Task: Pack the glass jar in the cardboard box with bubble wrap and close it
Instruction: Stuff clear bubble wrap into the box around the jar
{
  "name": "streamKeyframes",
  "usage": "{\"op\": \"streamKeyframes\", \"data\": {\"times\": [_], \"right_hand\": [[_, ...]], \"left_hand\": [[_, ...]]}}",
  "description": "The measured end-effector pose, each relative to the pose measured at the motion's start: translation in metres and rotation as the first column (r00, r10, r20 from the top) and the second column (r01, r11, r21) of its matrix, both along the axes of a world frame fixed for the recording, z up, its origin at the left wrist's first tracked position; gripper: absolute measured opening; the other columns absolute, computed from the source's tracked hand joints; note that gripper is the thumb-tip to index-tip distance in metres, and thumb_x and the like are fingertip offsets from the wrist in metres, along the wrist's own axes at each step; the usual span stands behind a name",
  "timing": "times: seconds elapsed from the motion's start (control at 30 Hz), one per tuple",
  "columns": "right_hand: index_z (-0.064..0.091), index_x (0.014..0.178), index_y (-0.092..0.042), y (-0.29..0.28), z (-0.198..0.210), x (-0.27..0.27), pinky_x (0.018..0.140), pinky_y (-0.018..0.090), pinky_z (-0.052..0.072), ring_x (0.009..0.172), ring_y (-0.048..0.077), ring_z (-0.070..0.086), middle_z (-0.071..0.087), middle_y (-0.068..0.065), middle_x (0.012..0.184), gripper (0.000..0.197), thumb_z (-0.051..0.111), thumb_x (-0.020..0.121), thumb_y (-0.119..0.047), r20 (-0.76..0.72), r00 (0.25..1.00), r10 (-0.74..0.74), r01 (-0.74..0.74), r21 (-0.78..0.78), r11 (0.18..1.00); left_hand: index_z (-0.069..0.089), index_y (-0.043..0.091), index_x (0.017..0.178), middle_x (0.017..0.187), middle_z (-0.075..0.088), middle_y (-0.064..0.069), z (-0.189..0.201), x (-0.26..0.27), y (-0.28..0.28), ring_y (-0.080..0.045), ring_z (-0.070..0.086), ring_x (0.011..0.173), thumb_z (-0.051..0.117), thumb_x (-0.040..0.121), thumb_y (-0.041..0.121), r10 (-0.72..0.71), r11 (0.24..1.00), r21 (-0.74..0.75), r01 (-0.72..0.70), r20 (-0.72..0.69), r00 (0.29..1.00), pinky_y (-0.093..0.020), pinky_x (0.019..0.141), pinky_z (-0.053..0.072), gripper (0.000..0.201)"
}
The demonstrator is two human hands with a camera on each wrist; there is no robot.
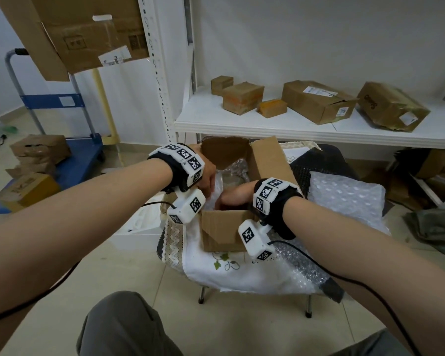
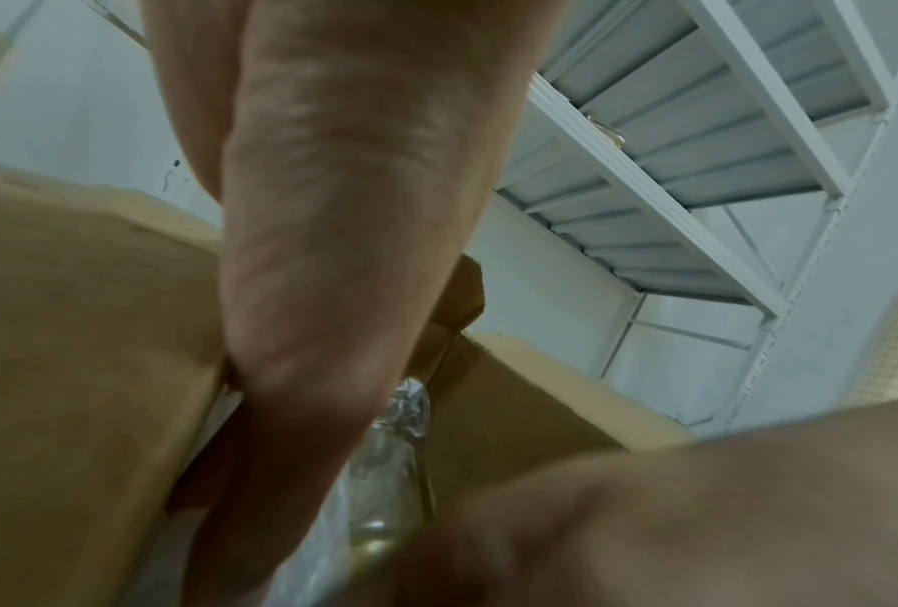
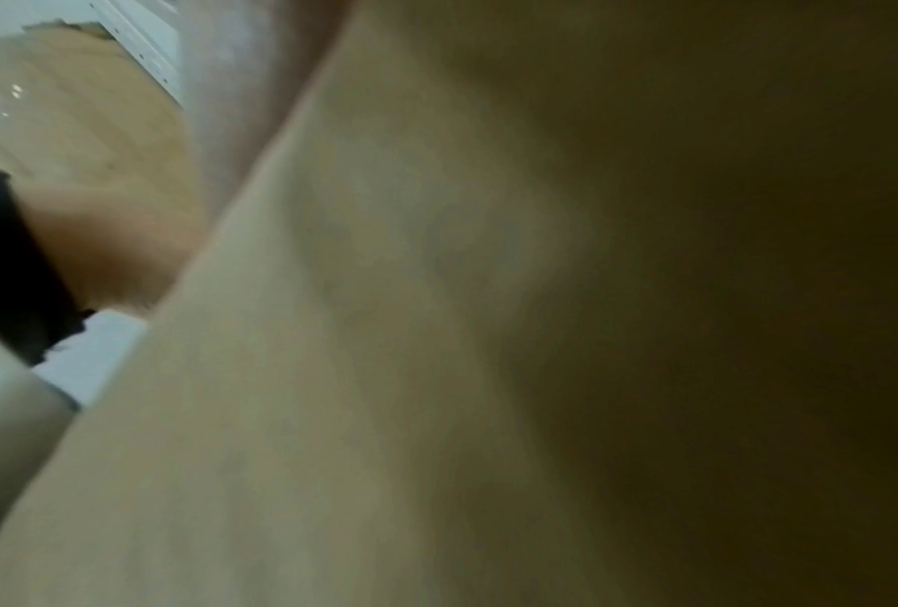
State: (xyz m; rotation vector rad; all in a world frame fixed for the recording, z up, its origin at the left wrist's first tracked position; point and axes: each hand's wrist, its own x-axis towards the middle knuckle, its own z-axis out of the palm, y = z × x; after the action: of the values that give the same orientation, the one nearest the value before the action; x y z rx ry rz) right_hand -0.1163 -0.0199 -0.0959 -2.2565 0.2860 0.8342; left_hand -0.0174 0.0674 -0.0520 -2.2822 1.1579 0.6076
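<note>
I see a white wall [image 1: 319, 34], beige floor tiles [image 1: 129, 273], a white shelf [image 1: 280, 124] carrying 5 brown parcels [image 1: 316, 101], and a blue trolley [image 1: 80, 160] at left.

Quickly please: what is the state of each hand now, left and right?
Left hand: reaches into the cardboard box at the bubble wrap; grip cannot be told.
Right hand: inside the box, fingers hidden; cannot be told.
</note>
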Motion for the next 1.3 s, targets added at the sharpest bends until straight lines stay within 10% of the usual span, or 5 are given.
{"op": "streamKeyframes", "data": {"times": [0.13,0.57,0.9,1.1,1.3], "right_hand": [[0.057,0.079,-0.009,-0.008,0.002,0.002,0.040,0.016,0.043,0.045,0.010,0.057,0.060,0.003,0.062,0.020,0.050,0.097,-0.014,0.079,0.981,-0.180,0.172,0.098,0.980],[0.067,0.099,-0.011,-0.008,0.004,0.002,0.062,0.021,0.050,0.070,0.015,0.062,0.068,0.005,0.090,0.023,0.055,0.097,-0.030,0.015,0.993,-0.115,0.110,0.204,0.973],[0.056,0.125,-0.005,-0.002,-0.001,0.004,0.077,0.026,0.051,0.085,0.020,0.061,0.064,0.014,0.114,0.045,0.046,0.100,-0.042,-0.070,0.994,-0.087,0.103,0.260,0.960],[0.062,0.092,-0.010,-0.005,0.006,0.000,0.043,0.015,0.045,0.042,0.011,0.057,0.062,0.002,0.065,0.026,0.048,0.100,-0.031,-0.023,0.982,-0.186,0.187,0.208,0.960],[0.056,0.101,0.004,-0.025,0.040,-0.008,0.061,0.032,0.057,0.072,0.029,0.065,0.066,0.022,0.088,0.017,0.050,0.096,-0.011,0.050,0.926,-0.375,0.334,0.361,0.871]], "left_hand": [[0.073,0.039,0.107,0.098,0.074,0.016,-0.003,0.000,-0.002,-0.012,0.067,0.099,0.062,0.076,0.062,-0.038,0.999,0.000,0.038,0.060,0.997,-0.047,0.106,0.038,0.039],[0.067,0.047,0.112,0.112,0.037,0.007,-0.009,-0.004,0.002,-0.012,0.044,0.109,0.065,0.081,0.049,-0.092,0.993,-0.052,0.105,0.205,0.974,-0.046,0.107,0.021,0.031],[0.059,0.048,0.128,0.117,0.064,0.015,-0.007,-0.005,-0.001,-0.015,0.054,0.119,0.056,0.090,0.044,-0.094,0.995,0.043,0.089,0.133,0.987,-0.045,0.112,0.031,0.038],[0.070,0.034,0.116,0.107,0.065,0.013,0.003,-0.009,-0.001,-0.013,0.056,0.105,0.067,0.087,0.043,0.027,0.991,-0.131,-0.024,0.026,0.999,-0.033,0.101,0.041,0.031],[0.073,0.035,0.096,0.096,0.074,0.007,0.025,-0.005,-0.009,-0.021,0.069,0.095,0.077,0.071,0.045,0.129,0.947,-0.278,-0.158,-0.122,0.984,-0.043,0.090,0.056,0.027]]}}
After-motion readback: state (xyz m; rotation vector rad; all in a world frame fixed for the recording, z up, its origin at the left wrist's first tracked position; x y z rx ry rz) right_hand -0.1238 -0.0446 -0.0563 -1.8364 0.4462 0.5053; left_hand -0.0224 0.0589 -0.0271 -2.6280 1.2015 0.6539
